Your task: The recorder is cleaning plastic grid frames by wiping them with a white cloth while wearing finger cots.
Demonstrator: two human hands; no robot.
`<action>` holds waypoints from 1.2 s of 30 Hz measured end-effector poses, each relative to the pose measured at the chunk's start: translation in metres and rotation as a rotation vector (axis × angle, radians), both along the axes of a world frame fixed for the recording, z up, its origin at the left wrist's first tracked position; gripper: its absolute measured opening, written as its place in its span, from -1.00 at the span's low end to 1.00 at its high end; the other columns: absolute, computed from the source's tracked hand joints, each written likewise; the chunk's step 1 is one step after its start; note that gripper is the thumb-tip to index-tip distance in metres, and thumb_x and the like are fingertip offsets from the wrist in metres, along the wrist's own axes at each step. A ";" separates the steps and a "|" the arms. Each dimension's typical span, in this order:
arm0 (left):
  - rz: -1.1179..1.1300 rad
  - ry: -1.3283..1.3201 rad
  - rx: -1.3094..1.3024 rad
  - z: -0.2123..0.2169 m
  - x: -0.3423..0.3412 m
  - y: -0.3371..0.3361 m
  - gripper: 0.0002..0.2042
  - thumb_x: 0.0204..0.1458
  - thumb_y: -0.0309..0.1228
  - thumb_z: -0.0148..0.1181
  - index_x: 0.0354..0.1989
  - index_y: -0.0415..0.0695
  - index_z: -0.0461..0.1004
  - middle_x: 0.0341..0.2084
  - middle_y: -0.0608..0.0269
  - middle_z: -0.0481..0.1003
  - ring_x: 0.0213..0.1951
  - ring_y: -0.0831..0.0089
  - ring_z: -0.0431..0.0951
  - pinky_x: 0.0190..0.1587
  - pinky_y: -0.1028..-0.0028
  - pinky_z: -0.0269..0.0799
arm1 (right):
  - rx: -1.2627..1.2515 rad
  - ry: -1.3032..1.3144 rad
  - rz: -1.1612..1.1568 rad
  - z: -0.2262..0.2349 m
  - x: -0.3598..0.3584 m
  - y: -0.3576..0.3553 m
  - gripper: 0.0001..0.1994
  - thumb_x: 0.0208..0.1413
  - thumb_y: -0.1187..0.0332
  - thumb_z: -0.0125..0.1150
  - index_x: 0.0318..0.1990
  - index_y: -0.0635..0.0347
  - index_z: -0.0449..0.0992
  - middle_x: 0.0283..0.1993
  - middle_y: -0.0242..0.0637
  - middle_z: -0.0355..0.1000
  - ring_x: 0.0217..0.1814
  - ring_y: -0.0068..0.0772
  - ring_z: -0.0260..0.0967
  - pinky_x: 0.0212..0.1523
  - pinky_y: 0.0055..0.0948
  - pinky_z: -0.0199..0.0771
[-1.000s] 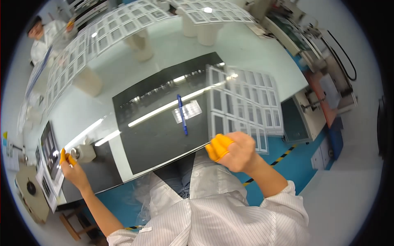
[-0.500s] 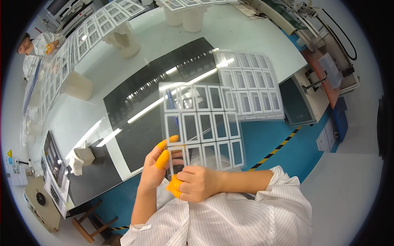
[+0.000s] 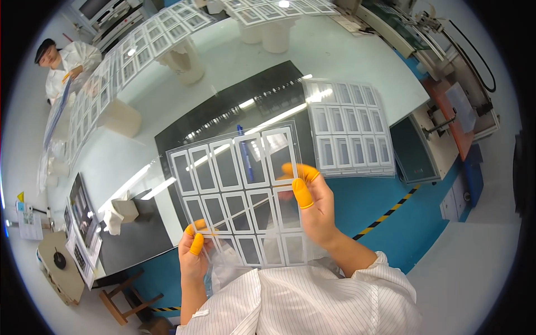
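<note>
Between my two hands I hold up a clear plastic sheet [image 3: 241, 194] printed with rows of white-bordered rectangular frames. My left hand [image 3: 194, 252], wearing orange finger cots, pinches its lower left edge. At the right edge, my right hand [image 3: 315, 206] grips it with orange-capped thumb and fingers, some fingertips showing through the clear material. Through the sheet I see a blue pen [image 3: 240, 129] on the black mat [image 3: 223, 100]. Right of the mat lies a stack of similar framed sheets [image 3: 352, 131].
Tubs [image 3: 187, 64] on the glass-topped table [image 3: 357, 56] support more framed sheets [image 3: 142, 42]. A tissue box [image 3: 124, 209] stands at left. A co-worker [image 3: 72, 58] handles a sheet at far left. A wooden stool [image 3: 125, 301] is below the table; machinery [image 3: 441, 53] stands at right.
My right hand has moved from the sheet's lower left area to its right edge. The sheet has shifted left and turned slightly. My left hand has dropped lower along its left side.
</note>
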State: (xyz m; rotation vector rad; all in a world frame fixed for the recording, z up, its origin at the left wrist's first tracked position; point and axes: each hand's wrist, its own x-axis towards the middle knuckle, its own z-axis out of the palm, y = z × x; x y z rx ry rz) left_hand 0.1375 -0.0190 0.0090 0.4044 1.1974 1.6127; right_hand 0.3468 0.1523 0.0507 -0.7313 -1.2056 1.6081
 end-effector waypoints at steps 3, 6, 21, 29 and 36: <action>0.004 0.327 -0.074 0.016 -0.009 0.000 -0.63 0.15 -0.46 -0.04 0.14 -0.23 0.21 -0.17 0.25 0.41 -0.17 0.50 0.43 -0.02 0.50 0.33 | -0.013 -0.090 0.167 0.008 -0.001 -0.001 -0.74 0.25 0.35 -0.11 -0.01 0.33 0.30 -0.23 -0.24 0.45 -0.40 -0.62 0.38 -0.42 -0.65 0.34; 0.280 1.060 -0.107 0.028 -0.025 0.005 -0.60 0.07 -0.55 0.05 0.12 -0.21 0.25 -0.13 0.19 0.39 -0.11 0.46 0.39 -0.01 0.50 0.26 | 0.069 -0.122 0.169 0.018 -0.016 -0.008 -0.76 0.26 0.35 -0.11 -0.05 0.33 0.33 -0.35 -0.28 0.46 -0.53 -0.66 0.34 -0.51 -0.68 0.28; 0.439 1.950 0.227 0.113 0.010 0.075 -0.68 -0.30 -0.56 0.34 -0.25 -0.24 0.56 -0.29 0.16 0.51 -0.22 0.21 0.42 -0.19 0.35 0.35 | 0.407 -0.265 0.448 0.041 -0.040 -0.041 -0.69 0.13 0.54 -0.03 0.04 0.44 0.29 -0.04 -0.12 0.44 -0.41 -0.50 0.49 -0.43 -0.63 0.47; 0.410 1.955 0.345 0.110 -0.006 0.080 -0.78 -0.42 -0.57 0.33 -0.52 -0.32 0.45 -0.43 0.03 0.50 -0.29 0.17 0.47 -0.29 0.35 0.38 | 0.388 -0.230 0.402 0.029 -0.048 -0.040 -0.72 0.18 0.52 -0.08 0.03 0.39 0.32 -0.22 -0.22 0.49 -0.49 -0.60 0.44 -0.51 -0.73 0.37; 0.148 2.193 0.340 0.128 -0.017 0.086 -0.78 -0.31 -0.54 0.38 -0.46 -0.28 0.47 -0.45 0.13 0.48 -0.38 0.21 0.45 -0.38 0.38 0.40 | 0.452 -0.280 0.430 0.026 -0.046 -0.035 -0.72 0.15 0.57 -0.08 0.02 0.42 0.32 -0.21 -0.20 0.48 -0.48 -0.58 0.43 -0.47 -0.69 0.41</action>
